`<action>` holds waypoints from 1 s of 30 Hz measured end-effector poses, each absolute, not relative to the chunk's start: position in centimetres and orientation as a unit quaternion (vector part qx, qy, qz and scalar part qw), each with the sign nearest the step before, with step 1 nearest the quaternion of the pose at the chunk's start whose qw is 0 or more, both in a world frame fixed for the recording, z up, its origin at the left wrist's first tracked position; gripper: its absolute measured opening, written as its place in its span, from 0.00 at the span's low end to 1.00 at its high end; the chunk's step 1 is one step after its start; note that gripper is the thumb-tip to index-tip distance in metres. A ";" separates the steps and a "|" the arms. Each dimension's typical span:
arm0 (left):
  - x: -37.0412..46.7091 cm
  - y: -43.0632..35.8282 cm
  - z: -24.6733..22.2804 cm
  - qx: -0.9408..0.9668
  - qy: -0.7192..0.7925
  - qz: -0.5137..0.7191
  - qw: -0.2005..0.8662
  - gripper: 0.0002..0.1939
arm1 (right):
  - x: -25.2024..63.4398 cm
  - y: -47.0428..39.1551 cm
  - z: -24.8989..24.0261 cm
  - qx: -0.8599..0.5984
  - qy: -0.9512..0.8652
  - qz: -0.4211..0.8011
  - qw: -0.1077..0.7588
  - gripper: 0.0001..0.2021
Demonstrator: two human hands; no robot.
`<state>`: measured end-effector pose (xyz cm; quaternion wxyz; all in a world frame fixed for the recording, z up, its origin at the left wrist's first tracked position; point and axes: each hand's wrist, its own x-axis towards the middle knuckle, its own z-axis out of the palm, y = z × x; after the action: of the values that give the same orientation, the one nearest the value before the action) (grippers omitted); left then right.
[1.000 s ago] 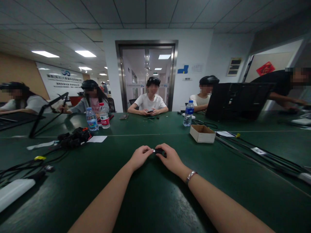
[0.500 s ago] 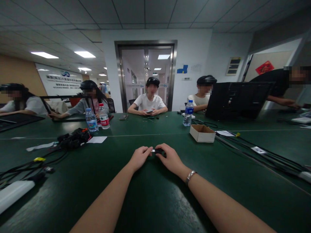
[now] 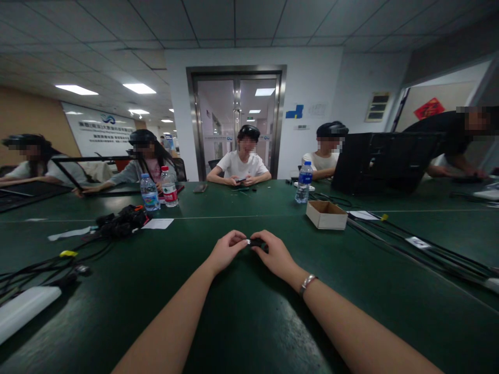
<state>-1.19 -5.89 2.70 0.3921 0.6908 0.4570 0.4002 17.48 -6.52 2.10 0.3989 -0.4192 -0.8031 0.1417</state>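
A small black, tube-like object [image 3: 255,242] with a shiny silver end lies level between my hands, just above the green table [image 3: 249,311]. My right hand [image 3: 276,254] is closed round its black part, thumb below and fingers over the top. At the silver end, the thumb and fingers of my left hand [image 3: 225,252] are pinched together. Fingers cover much of the object, so its exact kind is unclear. A silver bracelet [image 3: 306,283] circles my right wrist.
An open cardboard box [image 3: 326,216] and a water bottle [image 3: 303,183] stand ahead to the right, beside black cables [image 3: 405,240]. Leftward are two bottles, a black tangled bundle [image 3: 122,222], more cables and a white power strip [image 3: 29,311]. Several people sit across the table.
My left fingers have shifted slightly at the silver end, and less of it shows. The right hand keeps its hold. The whole view has moved a little.
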 end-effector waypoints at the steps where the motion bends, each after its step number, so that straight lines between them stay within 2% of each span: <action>1: -1.2 -5.9 2.7 0.695 0.459 0.395 0.388 0.19 | 17.5 -6.5 2.1 -0.419 -0.803 0.142 0.399 0.10; 6: -1.3 -5.7 2.3 0.710 0.493 0.364 0.348 0.26 | 17.6 -6.5 2.0 -0.416 -0.805 0.142 0.399 0.10; 12: -1.2 -6.1 2.6 0.710 0.453 0.382 0.379 0.16 | 17.5 -6.5 2.1 -0.419 -0.806 0.142 0.393 0.10; 17: -1.2 -6.2 2.5 0.722 0.462 0.361 0.368 0.16 | 17.6 -6.5 2.0 -0.414 -0.814 0.148 0.379 0.15; 20: -1.1 -6.3 2.4 0.743 0.457 0.343 0.348 0.17 | 17.6 -6.9 2.1 -0.397 -0.843 0.131 0.339 0.17; 23: -0.7 -6.6 2.5 0.769 0.459 0.318 0.312 0.20 | 17.1 -7.5 2.3 -0.388 -0.868 0.098 0.295 0.14; 27: -0.3 -7.0 2.8 0.799 0.461 0.291 0.254 0.24 | 17.5 -7.9 3.1 -0.437 -0.864 0.068 0.241 0.07; 30: -1.6 -7.2 2.8 0.811 0.463 0.281 0.222 0.25 | 21.1 -7.7 4.4 -0.495 -0.839 0.057 0.218 0.07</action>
<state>-1.63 -7.24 2.84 0.2216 0.8109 0.4628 0.2812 21.08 -7.72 4.41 0.2180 -0.4949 -0.8392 0.0569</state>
